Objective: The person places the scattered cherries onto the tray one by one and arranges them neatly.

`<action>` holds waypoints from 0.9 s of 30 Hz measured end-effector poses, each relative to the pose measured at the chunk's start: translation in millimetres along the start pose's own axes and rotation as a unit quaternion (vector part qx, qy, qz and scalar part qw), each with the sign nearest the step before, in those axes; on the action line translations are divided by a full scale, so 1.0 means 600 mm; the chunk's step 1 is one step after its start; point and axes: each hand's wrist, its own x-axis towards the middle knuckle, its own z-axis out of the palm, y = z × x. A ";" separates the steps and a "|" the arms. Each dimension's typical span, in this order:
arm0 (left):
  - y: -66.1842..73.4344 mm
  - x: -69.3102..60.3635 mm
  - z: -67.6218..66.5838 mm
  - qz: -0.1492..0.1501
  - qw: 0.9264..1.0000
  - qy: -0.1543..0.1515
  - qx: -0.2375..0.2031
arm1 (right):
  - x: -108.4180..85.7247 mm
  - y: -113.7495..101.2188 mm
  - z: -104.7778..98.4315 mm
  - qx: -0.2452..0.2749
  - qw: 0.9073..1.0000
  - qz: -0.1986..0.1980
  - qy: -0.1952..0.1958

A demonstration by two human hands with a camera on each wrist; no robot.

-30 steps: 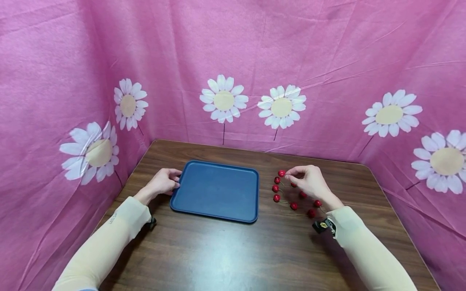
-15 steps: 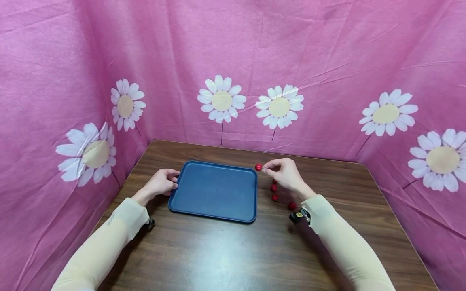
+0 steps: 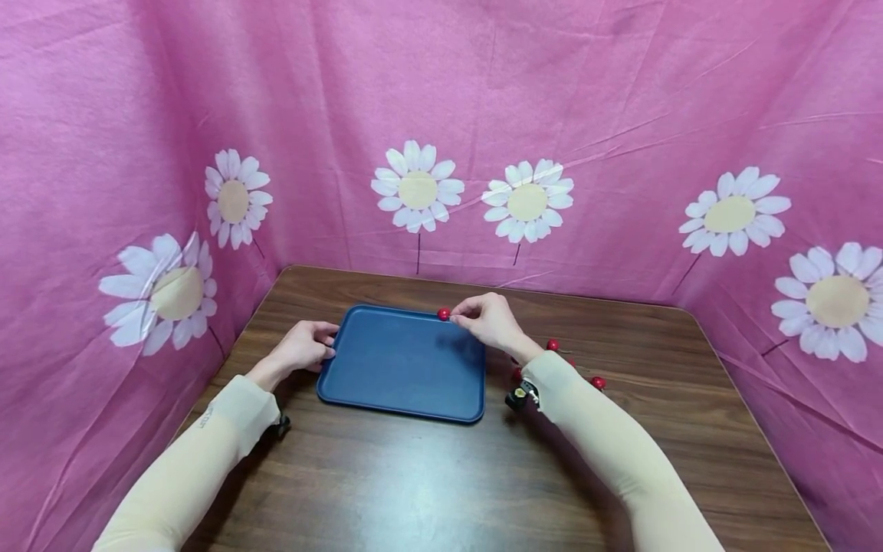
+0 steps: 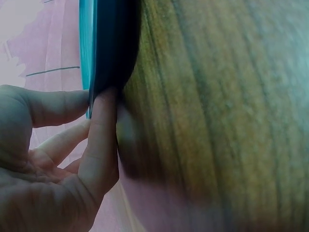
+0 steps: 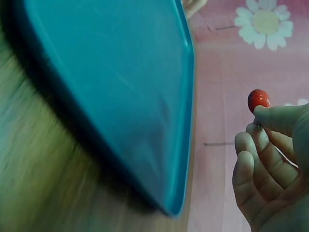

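We see a pink cloth (image 3: 593,84) hanging behind the table and on both sides, with folds and creases. Big white daisies (image 3: 417,189) with pale yellow middles cover it. We see a brown wooden table (image 3: 324,483) with round back corners and a soft white shine (image 3: 421,483).

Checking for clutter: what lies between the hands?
The head view shows the blue tray held by the left hand and a cherry in the right hand.

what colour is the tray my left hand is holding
The tray is plain dark blue, seen best in the head view.
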 end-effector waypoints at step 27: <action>0.000 0.005 0.001 -0.013 1.000 -0.005 0.000 | 0.087 -0.069 0.184 -0.031 0.997 0.006 -0.072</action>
